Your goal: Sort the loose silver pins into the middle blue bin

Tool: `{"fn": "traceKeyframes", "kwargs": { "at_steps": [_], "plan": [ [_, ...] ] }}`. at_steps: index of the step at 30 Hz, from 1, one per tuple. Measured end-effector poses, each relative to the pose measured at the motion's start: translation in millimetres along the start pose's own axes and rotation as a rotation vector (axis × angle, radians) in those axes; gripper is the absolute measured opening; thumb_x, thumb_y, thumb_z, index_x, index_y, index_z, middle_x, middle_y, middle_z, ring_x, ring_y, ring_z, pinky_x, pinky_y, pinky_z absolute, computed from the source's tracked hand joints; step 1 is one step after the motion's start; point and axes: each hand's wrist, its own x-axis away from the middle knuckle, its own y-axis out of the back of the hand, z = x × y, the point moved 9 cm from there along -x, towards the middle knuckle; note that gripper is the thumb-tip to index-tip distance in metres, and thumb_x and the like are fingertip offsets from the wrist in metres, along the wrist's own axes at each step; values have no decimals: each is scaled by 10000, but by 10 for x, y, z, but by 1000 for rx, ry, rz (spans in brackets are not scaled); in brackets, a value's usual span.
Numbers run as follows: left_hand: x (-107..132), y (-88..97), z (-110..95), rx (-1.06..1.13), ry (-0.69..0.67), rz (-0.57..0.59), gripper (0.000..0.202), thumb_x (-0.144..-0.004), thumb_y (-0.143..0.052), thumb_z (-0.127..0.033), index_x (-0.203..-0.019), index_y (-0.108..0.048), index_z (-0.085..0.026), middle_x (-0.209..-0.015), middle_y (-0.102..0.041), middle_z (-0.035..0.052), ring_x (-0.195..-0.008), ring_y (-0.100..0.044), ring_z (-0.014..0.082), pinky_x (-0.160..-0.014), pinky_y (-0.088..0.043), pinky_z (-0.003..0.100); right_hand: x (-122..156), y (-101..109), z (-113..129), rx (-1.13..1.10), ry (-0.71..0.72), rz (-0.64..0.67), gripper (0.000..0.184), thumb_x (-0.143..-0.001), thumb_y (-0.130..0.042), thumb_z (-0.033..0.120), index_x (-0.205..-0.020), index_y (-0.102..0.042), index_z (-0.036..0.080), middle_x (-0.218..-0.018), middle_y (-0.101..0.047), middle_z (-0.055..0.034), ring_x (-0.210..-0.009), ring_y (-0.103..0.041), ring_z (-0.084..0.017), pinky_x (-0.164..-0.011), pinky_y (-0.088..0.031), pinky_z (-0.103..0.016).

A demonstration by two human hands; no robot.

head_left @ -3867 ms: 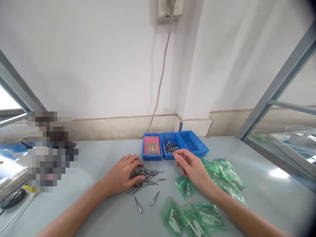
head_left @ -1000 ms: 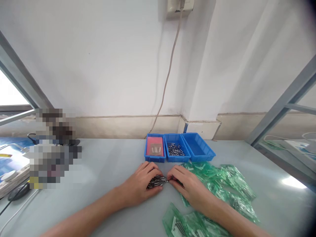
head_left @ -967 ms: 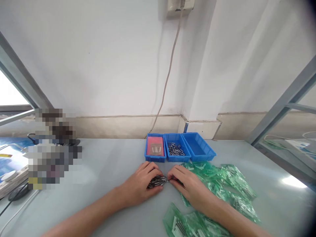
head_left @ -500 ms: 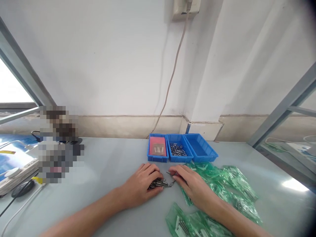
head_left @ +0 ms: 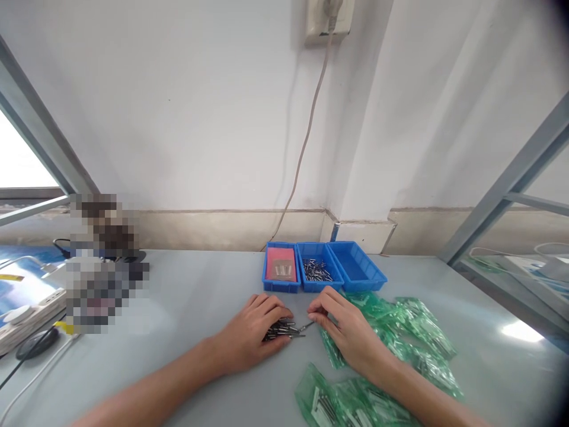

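Observation:
Cupped around a small heap of thin metal pins (head_left: 281,330) on the table is my left hand (head_left: 252,332), its fingers and thumb closed about the heap's sides. Some pins stick out to the right, past the thumb. Just right of the heap, my right hand (head_left: 342,326) is closed in a pinch, thumb and fingertips together. One thin metal pin (head_left: 306,326) reaches from the heap's edge to these fingertips; its far end is hidden there. Green plastic bags (head_left: 373,314) with metal parts inside lie beside and under my right forearm.
Three blue bins stand in a row behind my hands: a left bin (head_left: 281,288) with a red sheet and a small clear bag, a middle bin (head_left: 323,286) with metal pins, and a right bin (head_left: 355,264). More green bags (head_left: 331,403) lie in front. A power strip (head_left: 33,317) sits far left.
My right hand has lifted slightly and its fingertips have drawn together; a thin pin at its fingertips is no longer visible there. My left hand stays around the heap. The view has shifted slightly.

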Motion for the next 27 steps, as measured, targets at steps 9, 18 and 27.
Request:
{"fn": "traceKeyframes", "kwargs": {
  "at_steps": [9,18,27],
  "plan": [
    [-8,6,-1,-3,6,9,256,-1048,-683,-303,-1292,-620,-257,-1199,-657,55,-1108,-583,260,-1014,-453,408,29,-3,-95,23,-28,-16,335,-1100,-615,379,-811,-527,235,-828,-565,9,-751,-543,-192,-670,-401,-291],
    [-6,-7,23,3,25,16,272,-1047,-694,-297,-1303,-616,-253,-1225,-637,53,-1133,-561,257,-1056,-431,425,36,-45,-60,26,-44,10,510,-1154,-408,474,-715,-309,235,-671,-432,34,-629,-401,-164,-611,-282,-310],
    [8,-18,72,-8,54,8,284,-1059,-680,-348,-1317,-619,-245,-1281,-622,71,-1170,-555,278,-1044,-440,452,16,230,-240,-208,-207,-216,377,-1134,-416,534,-899,-498,251,-796,-471,25,-696,-435,-179,-629,-385,-294]
  ]
}}
